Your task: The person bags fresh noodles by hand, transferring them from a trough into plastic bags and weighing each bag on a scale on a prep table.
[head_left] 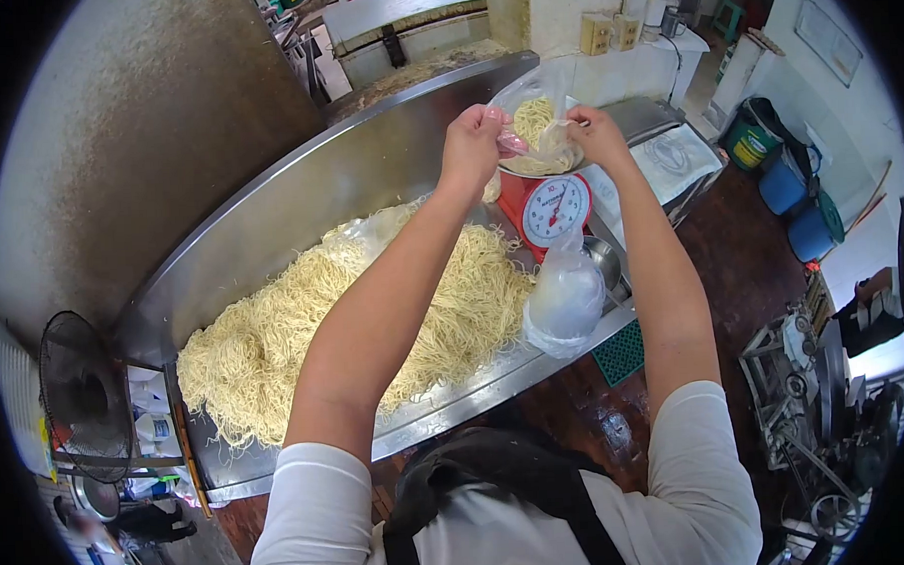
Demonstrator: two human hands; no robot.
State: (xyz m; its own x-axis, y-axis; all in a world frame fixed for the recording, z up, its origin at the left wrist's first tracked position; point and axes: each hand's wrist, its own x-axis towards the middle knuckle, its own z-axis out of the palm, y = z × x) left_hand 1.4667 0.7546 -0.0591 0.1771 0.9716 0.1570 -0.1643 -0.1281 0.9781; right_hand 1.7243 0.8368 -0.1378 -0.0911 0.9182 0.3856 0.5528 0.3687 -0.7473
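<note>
Fingers of the left hand (472, 147) and right hand (598, 130) are clamped on the bag (555, 85) above the scale (555, 209). If that hold loosens, its noodles (534, 115) could spill at the worktop's (456, 402) far right corner.

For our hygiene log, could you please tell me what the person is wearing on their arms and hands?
The left hand and right hand are bare: no gloves, no watch or rings visible. The forearms are uncovered. The white short fabric sleeves end above the elbows, and black apron straps cross the white shirt.
</note>
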